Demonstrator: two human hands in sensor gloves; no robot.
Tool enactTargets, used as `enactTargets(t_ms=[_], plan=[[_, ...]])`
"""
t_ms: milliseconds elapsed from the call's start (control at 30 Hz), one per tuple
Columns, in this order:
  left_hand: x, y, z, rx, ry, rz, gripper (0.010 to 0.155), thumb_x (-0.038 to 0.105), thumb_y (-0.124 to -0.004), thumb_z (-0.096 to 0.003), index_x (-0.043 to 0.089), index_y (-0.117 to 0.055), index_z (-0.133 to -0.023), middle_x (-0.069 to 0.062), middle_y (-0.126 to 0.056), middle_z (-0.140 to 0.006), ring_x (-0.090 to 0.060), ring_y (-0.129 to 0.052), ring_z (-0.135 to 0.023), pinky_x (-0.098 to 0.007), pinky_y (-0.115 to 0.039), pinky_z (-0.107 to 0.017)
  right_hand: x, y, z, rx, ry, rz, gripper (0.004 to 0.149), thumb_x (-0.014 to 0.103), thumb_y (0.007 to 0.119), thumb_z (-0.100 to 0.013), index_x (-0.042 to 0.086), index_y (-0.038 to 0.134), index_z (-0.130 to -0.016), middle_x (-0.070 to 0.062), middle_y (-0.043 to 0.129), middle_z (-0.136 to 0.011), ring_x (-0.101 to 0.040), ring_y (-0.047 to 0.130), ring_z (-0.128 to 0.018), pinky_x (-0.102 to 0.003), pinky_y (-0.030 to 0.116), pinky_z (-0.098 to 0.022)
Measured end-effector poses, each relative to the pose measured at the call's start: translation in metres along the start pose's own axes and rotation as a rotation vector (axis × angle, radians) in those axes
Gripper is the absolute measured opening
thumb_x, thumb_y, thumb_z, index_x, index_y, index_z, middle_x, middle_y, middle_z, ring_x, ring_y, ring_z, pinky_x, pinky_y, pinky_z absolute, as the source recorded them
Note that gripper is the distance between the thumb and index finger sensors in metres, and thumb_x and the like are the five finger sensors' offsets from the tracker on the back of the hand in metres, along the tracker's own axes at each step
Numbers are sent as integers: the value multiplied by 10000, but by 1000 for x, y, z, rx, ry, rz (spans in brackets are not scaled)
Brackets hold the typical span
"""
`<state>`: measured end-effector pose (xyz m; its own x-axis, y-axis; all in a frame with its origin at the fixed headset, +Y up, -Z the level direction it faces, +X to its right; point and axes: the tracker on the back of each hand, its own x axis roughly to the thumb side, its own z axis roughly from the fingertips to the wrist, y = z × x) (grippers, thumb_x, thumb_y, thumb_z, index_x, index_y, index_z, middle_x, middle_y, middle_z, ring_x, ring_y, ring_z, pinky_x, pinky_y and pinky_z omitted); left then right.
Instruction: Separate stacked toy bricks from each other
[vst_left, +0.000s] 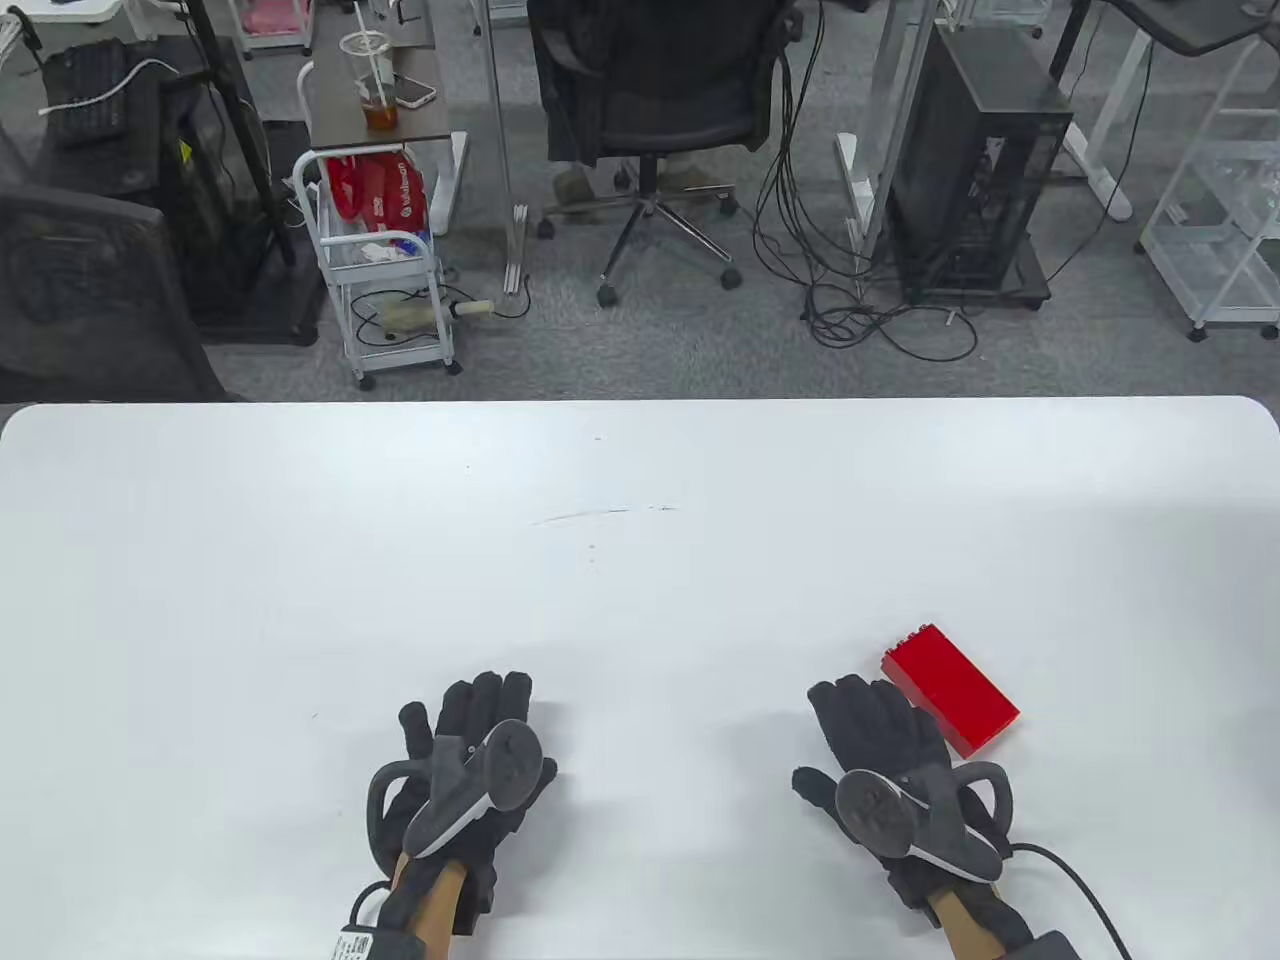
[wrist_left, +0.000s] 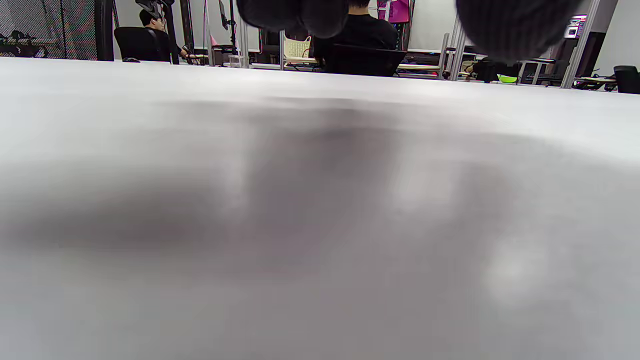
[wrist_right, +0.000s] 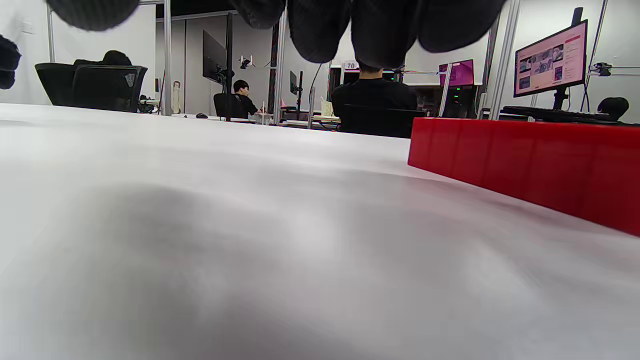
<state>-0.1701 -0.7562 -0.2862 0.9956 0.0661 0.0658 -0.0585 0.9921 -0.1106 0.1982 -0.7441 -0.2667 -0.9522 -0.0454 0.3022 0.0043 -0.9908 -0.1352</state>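
Observation:
A stack of red toy bricks (vst_left: 951, 688) lies on its side on the white table (vst_left: 640, 520), at the near right. It also shows at the right of the right wrist view (wrist_right: 530, 165). My right hand (vst_left: 872, 722) rests flat on the table just left of the stack, fingers stretched out, holding nothing. My left hand (vst_left: 468, 722) rests flat on the table at the near left, far from the bricks, holding nothing. The fingertips (wrist_right: 380, 30) of the right hand hang in at the top of the right wrist view; those of the left hand (wrist_left: 300, 15) in the left wrist view.
The table's far edge (vst_left: 640, 400) borders an office floor with a black chair (vst_left: 650, 90), a white cart (vst_left: 385, 270) and a computer tower (vst_left: 975, 170).

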Motion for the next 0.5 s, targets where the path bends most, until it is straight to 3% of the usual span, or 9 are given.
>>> enactTargets(t_ms=[500], plan=[[0, 0, -2, 3, -19, 9, 892, 654, -630, -455, 323, -209, -1167, -53, -378, -1272, -357, -442, -1191, -676, -320, -808, 1, 1, -1, 11, -7, 18, 808, 649, 564, -495, 210, 375, -1147, -173, 519, -1194, -521, 631, -1060, -669, 591, -694]])
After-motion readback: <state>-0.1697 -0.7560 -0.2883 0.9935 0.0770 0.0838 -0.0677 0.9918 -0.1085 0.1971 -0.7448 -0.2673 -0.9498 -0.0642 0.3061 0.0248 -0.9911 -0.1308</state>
